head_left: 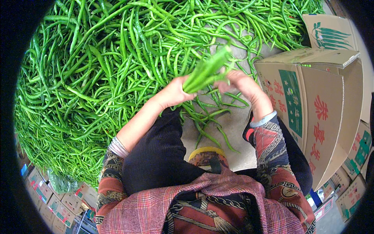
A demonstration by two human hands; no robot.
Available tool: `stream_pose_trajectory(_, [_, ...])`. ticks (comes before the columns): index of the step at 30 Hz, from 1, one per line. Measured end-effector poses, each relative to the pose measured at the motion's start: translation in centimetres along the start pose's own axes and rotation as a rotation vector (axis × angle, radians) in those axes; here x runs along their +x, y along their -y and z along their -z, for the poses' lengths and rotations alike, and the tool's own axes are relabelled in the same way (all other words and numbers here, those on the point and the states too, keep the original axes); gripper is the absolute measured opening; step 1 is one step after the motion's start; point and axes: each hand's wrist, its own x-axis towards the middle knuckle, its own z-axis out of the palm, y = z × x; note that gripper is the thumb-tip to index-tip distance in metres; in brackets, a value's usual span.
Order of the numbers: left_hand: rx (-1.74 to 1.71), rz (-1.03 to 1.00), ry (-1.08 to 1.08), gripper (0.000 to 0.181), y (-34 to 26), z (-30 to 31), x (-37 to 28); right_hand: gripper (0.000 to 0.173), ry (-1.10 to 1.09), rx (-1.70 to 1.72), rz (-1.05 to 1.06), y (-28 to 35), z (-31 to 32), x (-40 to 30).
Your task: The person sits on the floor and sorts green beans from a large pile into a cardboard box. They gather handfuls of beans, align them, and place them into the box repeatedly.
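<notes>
My left hand grips a bunch of long green chili peppers near its lower end, and the bunch slants up to the right. Beside its upper right part is my right hand, blurred, with the fingers curled towards the peppers. Whether those fingers touch or pinch any pepper cannot be made out. Under and beyond both hands spreads a large heap of loose green chili peppers. Several stray peppers lie on the concrete floor between my legs.
An open cardboard carton with printed writing stands close to my right arm, its flaps raised. More cartons are at the lower right, and others at the lower left near a clear plastic bag. A yellow-rimmed object sits between my thighs.
</notes>
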Motion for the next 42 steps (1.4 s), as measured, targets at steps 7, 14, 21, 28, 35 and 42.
stream_pose_trajectory(7, [-0.525, -0.219, -0.483, 0.041, -7.6, 5.2, -0.2, 0.036, -0.451, -1.666, 0.437, -11.7, 4.4, 3.0])
stream_pose_trajectory(14, [-0.571, -0.080, -0.529, 0.059, -3.3, 6.5, -0.9, 0.029, -0.804, -1.096, 0.304, -8.5, 5.1, 5.4])
stream_pose_trajectory(21, [-0.552, -0.013, -0.430, 0.048, -2.4, 4.7, 1.2, 0.040, -0.801, 0.103, -0.157, -11.5, 8.0, 10.0])
stream_pose_trajectory(28, [-0.540, 0.009, -0.496, 0.053, -0.9, 6.1, -0.2, 0.083, -0.652, -0.013, 0.151, -2.3, -2.3, 4.0])
stream_pose_trajectory(35, [-0.537, -0.011, -0.465, 0.045, -1.8, 5.6, 1.4, 0.091, -0.778, -1.152, 0.236, -3.3, -4.6, 12.8])
stream_pose_trajectory(42, [-0.548, -0.015, -0.519, 0.051, -1.2, 5.4, -0.3, 0.086, -0.563, -0.396, 0.382, -1.9, -3.5, 7.6])
